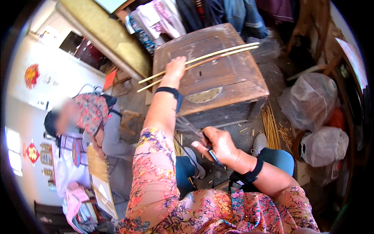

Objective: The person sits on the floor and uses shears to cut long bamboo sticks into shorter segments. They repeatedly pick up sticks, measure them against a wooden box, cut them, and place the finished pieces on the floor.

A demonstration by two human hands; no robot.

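Note:
Two long, pale bamboo sticks (152,77) lie slantwise across a worn brown wooden cabinet top (237,74). My left hand (176,67) is closed over them near their left ends, though most of its fingers are hidden by the back of the hand. Lower down, in front of the cabinet, my right hand (222,144) grips a narrow blade-like tool (191,126). Its handle is dark and the front part is smeared by motion, so its exact kind is unclear. The tool is apart from the sticks. A pale half-round inlay (204,95) marks the cabinet top's near side.
Bundled bamboo strips (270,124) and cut bits lie on the floor right of the cabinet. Stuffed clear plastic bags (311,101) stand farther right. Another person (91,113) sits at the left beside a row of strips (98,165). Clothes (233,15) hang behind the cabinet.

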